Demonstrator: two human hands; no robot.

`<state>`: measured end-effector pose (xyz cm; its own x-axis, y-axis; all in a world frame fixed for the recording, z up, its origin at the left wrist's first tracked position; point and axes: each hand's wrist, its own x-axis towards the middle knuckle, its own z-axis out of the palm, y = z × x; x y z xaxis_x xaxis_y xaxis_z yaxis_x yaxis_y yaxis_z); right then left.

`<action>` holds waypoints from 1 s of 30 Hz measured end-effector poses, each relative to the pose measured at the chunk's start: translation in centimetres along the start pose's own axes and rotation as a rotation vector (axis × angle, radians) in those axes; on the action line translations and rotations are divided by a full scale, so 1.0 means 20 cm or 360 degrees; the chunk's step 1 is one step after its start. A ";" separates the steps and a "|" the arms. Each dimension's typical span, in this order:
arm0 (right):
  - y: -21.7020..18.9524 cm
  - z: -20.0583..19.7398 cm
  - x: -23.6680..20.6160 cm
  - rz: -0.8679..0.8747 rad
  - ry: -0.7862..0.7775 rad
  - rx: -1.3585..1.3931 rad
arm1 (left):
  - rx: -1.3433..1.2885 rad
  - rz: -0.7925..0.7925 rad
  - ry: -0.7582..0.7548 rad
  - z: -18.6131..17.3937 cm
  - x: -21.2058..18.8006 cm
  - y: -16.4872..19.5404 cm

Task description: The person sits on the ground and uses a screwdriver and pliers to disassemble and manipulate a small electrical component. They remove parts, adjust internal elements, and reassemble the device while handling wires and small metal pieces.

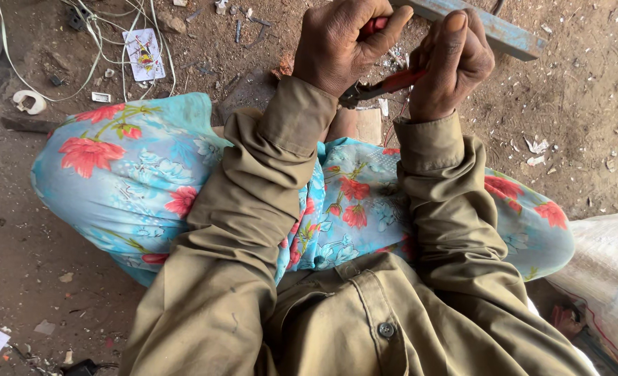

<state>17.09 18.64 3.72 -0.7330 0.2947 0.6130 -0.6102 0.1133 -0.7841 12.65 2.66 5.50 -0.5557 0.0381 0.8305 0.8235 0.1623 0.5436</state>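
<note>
Pliers (382, 85) with red handles sit between your two hands at the top of the head view, above your knees. Your left hand (347, 42) is curled tight around the upper red handle, fingers closed on it, thumb stretched toward the other hand. Your right hand (451, 63) is closed too, fingers folded in and thumb pointing up, pressed against the tool's lower handle; whatever it pinches beyond that is hidden, so you cannot tell. Both olive sleeves (253, 209) run up the middle of the frame and cover much of the blue floral cloth (128, 174) over your legs. Just beyond your hands a blue metal bar (490, 28) lies slanted on the dirt floor (580, 104). To the upper left, white wires (107, 35) loop around a small printed card (144, 53), well apart from the tool. A clear plastic sack (605, 271) lies at the lower right beside your knee.
</note>
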 end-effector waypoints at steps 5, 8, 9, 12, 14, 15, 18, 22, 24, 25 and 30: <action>0.02 -0.02 -0.02 -0.0024 -0.0040 0.0025 | 0.0006 0.0074 -0.0035 0.00 0.00 0.00; 0.03 -0.03 -0.02 -0.0023 -0.0054 0.0002 | 0.0077 0.0086 -0.0084 0.00 -0.01 -0.01; 0.04 -0.03 -0.02 -0.0020 -0.0044 0.0024 | 0.0065 0.0084 -0.0080 0.00 -0.01 -0.01; 0.06 -0.02 -0.02 -0.0059 -0.0027 0.0055 | 0.0043 0.0082 -0.0066 0.01 -0.02 -0.02; 0.06 -0.02 -0.03 -0.0084 -0.0033 0.0032 | 0.0043 0.0086 -0.0062 0.01 -0.04 -0.03; 0.06 -0.02 -0.03 -0.0089 -0.0040 0.0005 | 0.0045 0.0044 -0.0059 0.02 -0.05 -0.04; 0.05 -0.02 -0.04 -0.0083 -0.0085 -0.0094 | -0.0065 -0.0207 -0.0081 0.05 -0.09 -0.05; 0.02 0.01 -0.03 -0.0048 -0.0260 -0.0069 | -0.0544 -0.0628 -0.0126 0.09 -0.15 -0.08; 0.02 0.02 -0.02 0.0089 -0.0355 0.0175 | -0.0711 -0.0708 -0.0124 0.11 -0.16 -0.10; 0.02 0.02 -0.02 0.0179 -0.0392 0.0244 | -0.0749 -0.0757 -0.0126 0.10 -0.17 -0.11; 0.02 0.02 -0.01 0.0504 -0.0603 0.0509 | -0.0886 -0.0716 -0.0118 0.14 -0.21 -0.15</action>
<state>16.95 18.30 3.28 -0.9149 -0.0988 0.3915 -0.3610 -0.2341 -0.9027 12.28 4.72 0.11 -0.8448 0.1556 0.5120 0.4382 -0.3479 0.8288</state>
